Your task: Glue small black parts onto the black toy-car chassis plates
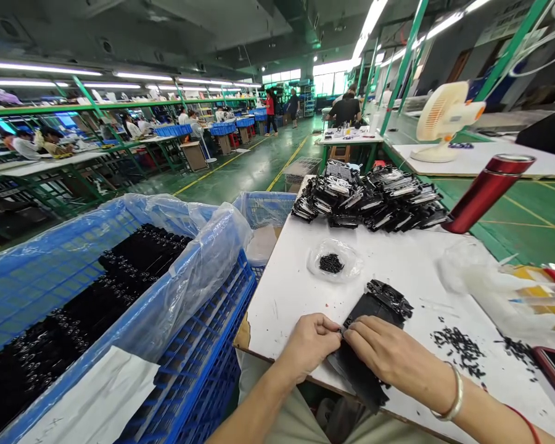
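Observation:
A flat black plastic part (367,308) with a detailed, moulded far end lies tilted across the front edge of the white table. My left hand (308,345) is closed in a pinch at the part's left edge; whatever is between its fingertips is too small or hidden to name. Over the middle of the part lies my right hand (386,351), fingers bent and gripping it, with the fingertips meeting those of the left. Small black pieces (460,348) are scattered to the right of my right hand. Beyond the part sits a clear plastic bag (346,262) holding tiny black pieces (331,263).
Stacked black parts (374,197) cover the table's far end, beside a red flask (490,194). At left stands a blue crate (203,336), lined with plastic and filled with black parts (115,283). A phone (552,370) lies at the right edge. A fan (444,123) stands behind.

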Demonstrator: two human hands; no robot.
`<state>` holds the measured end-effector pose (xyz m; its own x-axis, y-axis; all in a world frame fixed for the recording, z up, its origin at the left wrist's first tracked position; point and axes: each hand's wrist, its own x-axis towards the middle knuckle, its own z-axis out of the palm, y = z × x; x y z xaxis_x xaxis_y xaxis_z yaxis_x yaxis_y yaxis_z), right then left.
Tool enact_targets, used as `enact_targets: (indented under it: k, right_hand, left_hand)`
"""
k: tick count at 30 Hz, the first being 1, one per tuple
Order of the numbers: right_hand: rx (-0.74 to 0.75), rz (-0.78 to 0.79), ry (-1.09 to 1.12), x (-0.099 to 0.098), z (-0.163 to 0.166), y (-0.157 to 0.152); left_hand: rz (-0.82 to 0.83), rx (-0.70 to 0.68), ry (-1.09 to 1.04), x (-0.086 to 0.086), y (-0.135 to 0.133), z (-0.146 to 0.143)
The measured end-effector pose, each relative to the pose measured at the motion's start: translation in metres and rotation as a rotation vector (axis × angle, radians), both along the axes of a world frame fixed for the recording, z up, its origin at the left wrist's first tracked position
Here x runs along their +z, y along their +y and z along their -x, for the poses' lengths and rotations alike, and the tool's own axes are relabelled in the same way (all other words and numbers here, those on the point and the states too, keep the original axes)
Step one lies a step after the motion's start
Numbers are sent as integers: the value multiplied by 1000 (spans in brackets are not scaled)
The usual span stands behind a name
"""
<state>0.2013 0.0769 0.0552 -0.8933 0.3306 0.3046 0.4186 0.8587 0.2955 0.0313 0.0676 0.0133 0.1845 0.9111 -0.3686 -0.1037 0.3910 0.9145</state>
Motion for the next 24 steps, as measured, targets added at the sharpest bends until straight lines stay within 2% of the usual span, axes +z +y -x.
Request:
enact_targets:
  k: [10, 14, 18, 24]
  right_hand:
    - [-12, 54, -23, 0, -2, 2]
    - [-22, 124, -11, 2, -5, 2]
    - [-85, 207, 87, 6, -13, 0]
    - [-267, 283, 344, 7, -41, -18]
  left_hand:
    - [-1, 4, -10, -2, 0, 1]
    - [23, -3, -8, -2, 0, 2]
    - [30, 1, 1, -1, -2, 1]
    - [21, 11, 37, 0, -6, 3]
